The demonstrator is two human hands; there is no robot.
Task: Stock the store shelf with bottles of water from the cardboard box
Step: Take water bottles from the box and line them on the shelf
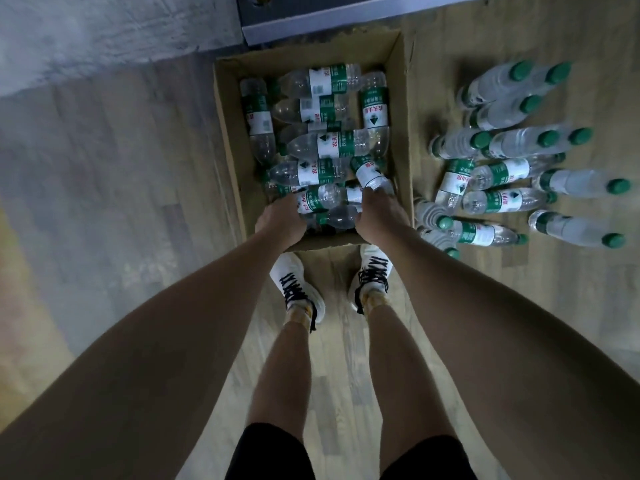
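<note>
An open cardboard box [228, 133] stands on the floor in front of my feet, holding several clear water bottles [332, 143] with green-and-white labels, lying in all directions. Both my arms reach down into its near end. My left hand [282, 220] is curled around a bottle [317, 199] at the near left. My right hand [379, 216] grips the lower end of a tilted bottle [369, 171] at the near right. The fingertips of both hands are hidden among the bottles.
Several more bottles [502, 174] with green caps stand and lie on the wooden floor right of the box. The grey base of a shelf unit [346, 19] runs behind the box. My white shoes [298, 285] stand just behind the box's near wall.
</note>
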